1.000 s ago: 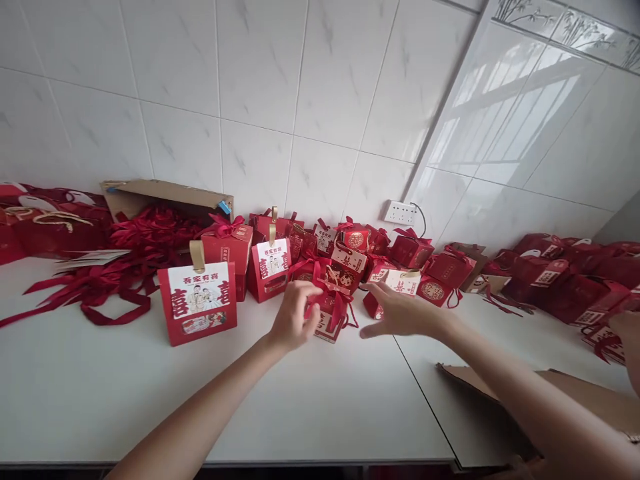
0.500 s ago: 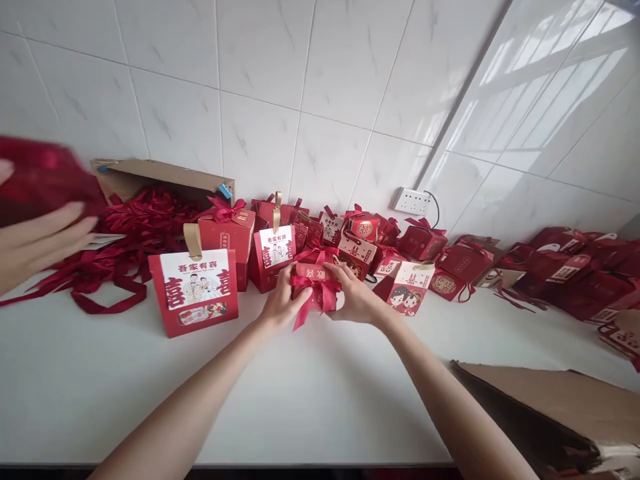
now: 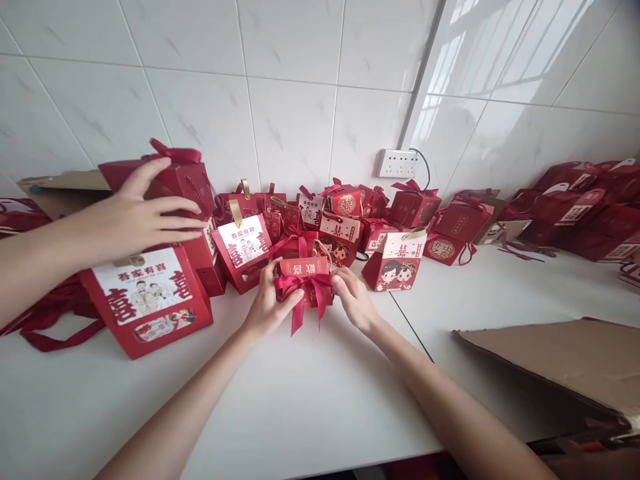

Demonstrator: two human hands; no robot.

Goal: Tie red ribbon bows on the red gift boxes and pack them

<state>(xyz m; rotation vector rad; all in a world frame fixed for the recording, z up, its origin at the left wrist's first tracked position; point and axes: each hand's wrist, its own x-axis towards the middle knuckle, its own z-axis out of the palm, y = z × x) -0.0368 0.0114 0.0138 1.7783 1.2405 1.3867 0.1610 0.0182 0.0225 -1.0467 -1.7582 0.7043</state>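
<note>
A small red gift box (image 3: pixel 306 268) with a crimson ribbon bow (image 3: pixel 306 288) on its front is between my hands. My left hand (image 3: pixel 265 303) is closed around the box's left side, its thumb lying on the bow. At the right end of the bow, the fingertips of my right hand (image 3: pixel 354 293) are pinched together on the ribbon loop. Just behind stands a cream-and-red box (image 3: pixel 340 235). To the left is a red box with a white label and gold strap (image 3: pixel 243 247), and to the right a box printed with two cartoon faces (image 3: pixel 397 267).
Another person's hand (image 3: pixel 145 220) reaches in from the left, on a large red box with a bow (image 3: pixel 185 180). A tilted red bag-shaped box (image 3: pixel 150 300) stands below it. Red boxes (image 3: pixel 575 207) pile up at right, near an open cardboard carton (image 3: pixel 555 353). A power strip (image 3: pixel 397 163) hangs on the wall.
The view has shifted. My right fingers have moved from gripping the box's side to the bow's right end. The other person's hand has brought the large red box in from the left.
</note>
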